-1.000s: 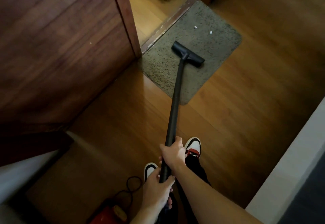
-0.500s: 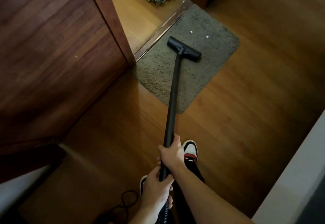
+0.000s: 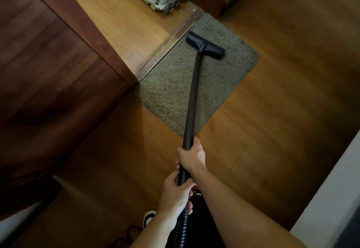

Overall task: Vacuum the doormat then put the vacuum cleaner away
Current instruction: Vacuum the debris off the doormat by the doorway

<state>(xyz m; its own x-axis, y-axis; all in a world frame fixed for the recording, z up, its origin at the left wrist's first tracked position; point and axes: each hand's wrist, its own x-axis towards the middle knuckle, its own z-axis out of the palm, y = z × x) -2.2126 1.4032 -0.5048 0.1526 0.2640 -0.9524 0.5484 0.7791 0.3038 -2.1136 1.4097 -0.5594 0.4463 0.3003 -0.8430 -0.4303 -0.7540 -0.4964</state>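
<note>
right hand (image 3: 191,157): arm reaching forward, fingers wrapped tight round the long black vacuum tube (image 3: 192,95), thumb on top

left hand (image 3: 175,195): right behind the right one, gripping the tube's near end, just above the ribbed black hose (image 3: 180,226)

tube: slants down and away from both hands

flat black T-shaped nozzle (image 3: 205,45): well ahead of the hands, sitting on the shaggy grey-brown rectangular doormat (image 3: 169,92), near its far edge

doormat: on the wooden floor (image 3: 272,131), near corner just ahead of the right hand

dark wooden door (image 3: 48,62): off to the left of both hands
</note>
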